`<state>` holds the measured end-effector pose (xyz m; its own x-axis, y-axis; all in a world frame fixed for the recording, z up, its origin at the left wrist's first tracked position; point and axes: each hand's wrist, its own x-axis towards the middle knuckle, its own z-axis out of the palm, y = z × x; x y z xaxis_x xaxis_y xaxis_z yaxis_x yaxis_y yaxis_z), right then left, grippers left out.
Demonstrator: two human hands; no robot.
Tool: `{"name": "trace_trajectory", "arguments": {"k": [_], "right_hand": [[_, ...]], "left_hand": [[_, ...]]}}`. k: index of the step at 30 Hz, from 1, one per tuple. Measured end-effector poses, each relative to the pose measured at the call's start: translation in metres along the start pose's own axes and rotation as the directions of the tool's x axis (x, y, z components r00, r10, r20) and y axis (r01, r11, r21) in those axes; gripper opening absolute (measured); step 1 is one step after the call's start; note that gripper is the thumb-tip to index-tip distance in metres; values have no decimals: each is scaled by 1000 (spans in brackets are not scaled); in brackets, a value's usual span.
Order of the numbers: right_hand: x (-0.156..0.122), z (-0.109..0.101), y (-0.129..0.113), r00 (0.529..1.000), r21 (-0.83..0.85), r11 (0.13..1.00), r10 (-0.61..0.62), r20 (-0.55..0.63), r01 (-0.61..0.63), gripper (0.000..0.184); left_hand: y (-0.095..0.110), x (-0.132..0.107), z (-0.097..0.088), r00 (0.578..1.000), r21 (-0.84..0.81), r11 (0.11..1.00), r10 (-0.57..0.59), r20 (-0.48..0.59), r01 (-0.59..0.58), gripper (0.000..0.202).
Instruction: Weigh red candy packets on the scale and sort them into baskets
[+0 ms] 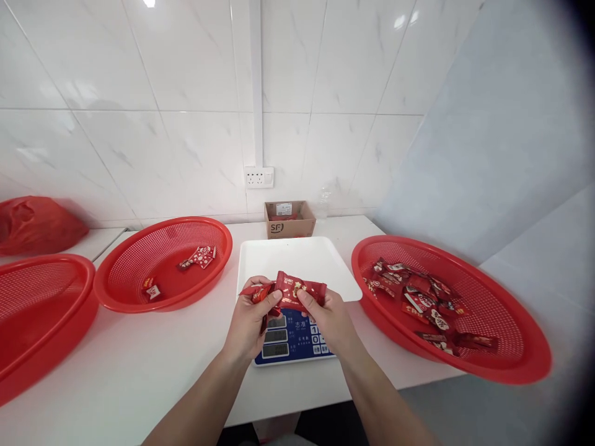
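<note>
Above the near edge of the digital scale, both my hands hold small red snack packets. My left hand is closed round several packets, partly hidden by the fingers. Its thumb also presses on the left end of a red snack packet with pale printing. My right hand pinches that same packet from the right, thumb on its front. The white weighing plate lies behind them with its surface bare where visible. Small displays and a keypad show under my hands.
A red basket at the right holds many snack packets. Another red basket at the left has several. A third red basket and a red plastic bag stand further left. An open cardboard box is behind the scale, by the tiled wall.
</note>
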<state>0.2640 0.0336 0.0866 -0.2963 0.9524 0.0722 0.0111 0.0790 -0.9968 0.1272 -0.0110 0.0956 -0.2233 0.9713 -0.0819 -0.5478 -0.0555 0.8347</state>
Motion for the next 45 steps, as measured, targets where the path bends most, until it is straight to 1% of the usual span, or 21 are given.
{"name": "trace_trajectory", "arguments": {"k": [4, 8, 15, 21, 26, 35, 41, 45], "right_hand": [[0, 0, 2, 999, 17, 999, 45, 25, -46, 36], [0, -1, 3, 994, 101, 991, 82, 71, -89, 43], [3, 0, 3, 997, 89, 993, 73, 9, -74, 43], [2, -1, 1, 998, 85, 994, 62, 11, -63, 42], [2, -1, 1, 998, 94, 994, 59, 10, -60, 41], [1, -3, 1, 998, 75, 996, 52, 30, -54, 42], [2, -2, 0, 999, 60, 997, 43, 21, -44, 43], [2, -3, -1, 998, 51, 998, 42, 48, -44, 43]], "left_hand": [[1, -1, -1, 999, 8, 999, 32, -26, -32, 35], [2, -1, -2, 997, 15, 998, 61, -52, -60, 35], [-1, -3, -1, 994, 58, 995, 79, -70, -75, 38], [-1, -5, -1, 993, 71, 993, 102, -58, -98, 37], [-2, -4, -2, 994, 100, 992, 90, -66, -83, 37], [-1, -4, -2, 994, 108, 991, 88, -68, -81, 37], [1, -6, -1, 994, 111, 992, 73, -83, -63, 38], [1, -5, 0, 991, 81, 993, 99, -92, -92, 38]]}}
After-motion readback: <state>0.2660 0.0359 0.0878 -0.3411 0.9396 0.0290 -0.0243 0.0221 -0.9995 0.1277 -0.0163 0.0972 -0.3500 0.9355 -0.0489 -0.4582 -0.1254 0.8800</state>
